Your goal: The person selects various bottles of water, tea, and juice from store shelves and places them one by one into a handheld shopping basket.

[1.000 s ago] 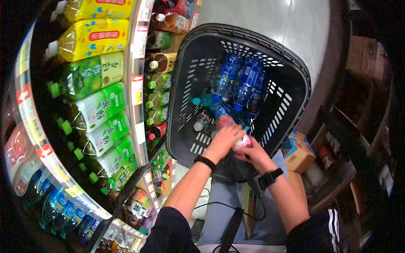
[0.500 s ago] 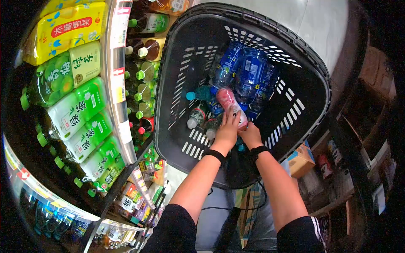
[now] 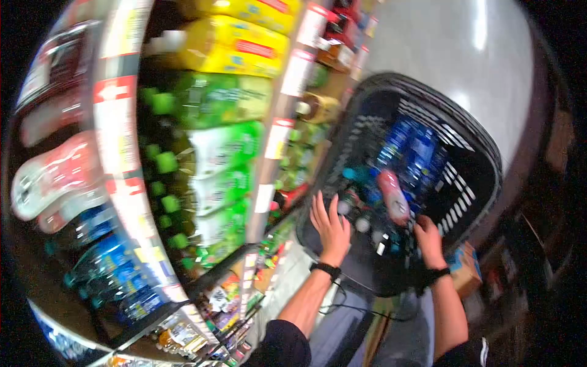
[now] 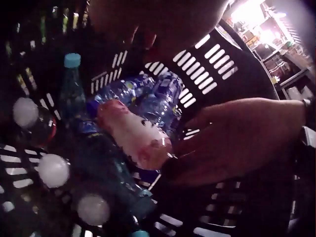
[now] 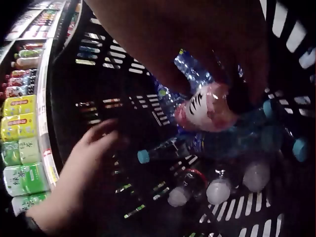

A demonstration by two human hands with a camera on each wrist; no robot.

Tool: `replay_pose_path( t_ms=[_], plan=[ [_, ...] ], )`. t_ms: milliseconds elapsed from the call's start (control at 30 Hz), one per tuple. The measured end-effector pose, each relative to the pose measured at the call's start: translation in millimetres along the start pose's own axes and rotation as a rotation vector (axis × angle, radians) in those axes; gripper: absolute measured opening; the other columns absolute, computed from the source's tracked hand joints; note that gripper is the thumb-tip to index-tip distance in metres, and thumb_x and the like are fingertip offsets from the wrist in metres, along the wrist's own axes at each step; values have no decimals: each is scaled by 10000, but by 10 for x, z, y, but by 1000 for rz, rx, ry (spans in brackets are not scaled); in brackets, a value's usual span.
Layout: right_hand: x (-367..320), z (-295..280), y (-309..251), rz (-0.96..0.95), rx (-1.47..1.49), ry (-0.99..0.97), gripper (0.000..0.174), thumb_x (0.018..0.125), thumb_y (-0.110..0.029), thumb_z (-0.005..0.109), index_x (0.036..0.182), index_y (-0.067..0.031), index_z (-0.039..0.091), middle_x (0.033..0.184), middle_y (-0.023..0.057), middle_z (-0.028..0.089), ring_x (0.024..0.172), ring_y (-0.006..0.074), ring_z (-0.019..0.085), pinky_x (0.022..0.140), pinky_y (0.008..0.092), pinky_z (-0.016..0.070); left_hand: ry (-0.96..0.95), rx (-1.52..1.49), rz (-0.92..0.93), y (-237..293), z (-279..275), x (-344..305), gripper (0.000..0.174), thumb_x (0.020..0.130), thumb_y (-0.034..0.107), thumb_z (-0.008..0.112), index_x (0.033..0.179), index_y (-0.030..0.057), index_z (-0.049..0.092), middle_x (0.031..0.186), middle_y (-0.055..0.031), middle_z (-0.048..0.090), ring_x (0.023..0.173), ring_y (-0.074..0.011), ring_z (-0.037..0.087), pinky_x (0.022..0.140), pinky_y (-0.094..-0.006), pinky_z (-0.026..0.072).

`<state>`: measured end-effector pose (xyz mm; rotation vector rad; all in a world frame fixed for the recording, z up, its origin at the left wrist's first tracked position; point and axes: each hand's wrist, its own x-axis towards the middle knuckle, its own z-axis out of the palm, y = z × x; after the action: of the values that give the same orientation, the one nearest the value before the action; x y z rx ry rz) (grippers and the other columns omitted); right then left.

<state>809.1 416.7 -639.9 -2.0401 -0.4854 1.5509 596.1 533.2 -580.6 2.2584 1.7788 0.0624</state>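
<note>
A pink-and-white bottle point(image 3: 393, 197) lies on top of other bottles inside a black shopping basket point(image 3: 493, 160). My left hand point(image 3: 332, 229) is over the basket's left side, fingers spread and holding nothing. Near the lower end of the pink bottle is my right hand point(image 3: 430, 244); in the left wrist view its fingertips come right at that end, not wrapped round it. Blue-labelled bottles point(image 3: 422, 153) lie at the basket's far end. A teal-capped bottle point(image 4: 73, 91) and several white caps point(image 4: 53, 170) show beside the pink bottle.
Shelves of drinks stand along the left, with green tea packs point(image 3: 229, 153) and yellow packs point(image 3: 244, 46) close to the basket. A cardboard box point(image 3: 466, 269) sits to the right of the basket. A thin black cable point(image 3: 367, 315) crosses the person's legs.
Both hands held the pink bottle earlier; it was lowered onto the other bottles and let go. The left hand has drawn away leftward, the right hand a little to the right. The head view has shifted.
</note>
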Motion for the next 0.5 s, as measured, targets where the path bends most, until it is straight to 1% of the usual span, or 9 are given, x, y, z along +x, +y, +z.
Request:
replay_pose_path(
  t_ms=[67, 100, 133, 167, 233, 333, 433, 467, 500],
  plan=[
    [-198, -155, -204, -332, -472, 137, 308, 760, -67, 588, 1052, 16, 538, 998, 204, 572, 944, 363, 532, 827, 396, 434, 24, 23, -191, -177, -192, -179, 687, 714, 73, 604, 1324, 61, 287, 1399, -226, 186, 1281, -401, 209, 1028, -507, 182],
    [-286, -224, -329, -420, -545, 134, 304, 720, -39, 599, 1011, 18, 533, 981, 190, 566, 933, 361, 521, 817, 410, 429, 44, -12, -336, -255, -222, -277, 734, 695, 68, 635, 1329, 47, 265, 1393, -232, 187, 1265, -406, 226, 1032, -496, 179],
    [-336, -264, -337, -498, -585, 133, 319, 679, -13, 601, 985, 17, 517, 955, 183, 554, 911, 362, 508, 810, 419, 421, 73, -47, -410, -404, -170, -402, 774, 680, 66, 662, 1333, 38, 248, 1393, -227, 184, 1264, -409, 225, 1031, -483, 186],
    [-382, -310, -313, -403, -663, 22, 335, 665, -12, 608, 988, 6, 521, 980, 178, 547, 965, 355, 495, 850, 397, 407, 38, -6, -552, -528, -78, -523, 828, 686, 58, 668, 1356, 59, 182, 1370, -235, 205, 1243, -414, 263, 1012, -483, 236],
    [-430, -333, -249, -443, -944, -138, 357, 642, -21, 621, 984, 7, 522, 943, 165, 539, 978, 344, 481, 851, 395, 404, -15, -134, -707, -608, 2, -612, 877, 708, 46, 647, 1379, 110, 86, 1336, -247, 228, 1177, -440, 341, 955, -497, 323],
    [-350, -394, -134, -660, -1024, -78, 367, 609, -36, 634, 960, 1, 532, 928, 152, 532, 997, 330, 470, 851, 392, 401, -191, -29, -1041, -528, 47, -448, 907, 720, 15, 618, 1386, 158, 19, 1303, -263, 241, 1092, -465, 407, 894, -503, 387],
    [-336, -517, -319, -868, -900, 2, 247, 663, -60, 537, 905, -10, 550, 862, 124, 540, 925, 308, 498, 830, 386, 416, -238, -34, -974, -648, 91, -500, 894, 728, -17, 576, 1388, 172, 5, 1292, -266, 241, 1056, -478, 426, 863, -487, 419],
    [-331, -560, -308, -945, -929, -20, 240, 662, -68, 536, 895, -10, 549, 854, 117, 537, 918, 302, 503, 808, 381, 423, -282, -27, -970, -620, 68, -489, 879, 731, -43, 543, 1389, 145, -9, 1288, -276, 235, 1053, -470, 433, 845, -461, 436],
    [-309, -588, -287, -931, -927, -8, 240, 661, -68, 536, 893, -9, 548, 846, 114, 534, 903, 298, 504, 793, 381, 424, -316, -18, -954, -591, 37, -466, 875, 736, -42, 535, 1390, 135, -19, 1281, -280, 246, 1050, -466, 440, 839, -456, 439]
  ],
)
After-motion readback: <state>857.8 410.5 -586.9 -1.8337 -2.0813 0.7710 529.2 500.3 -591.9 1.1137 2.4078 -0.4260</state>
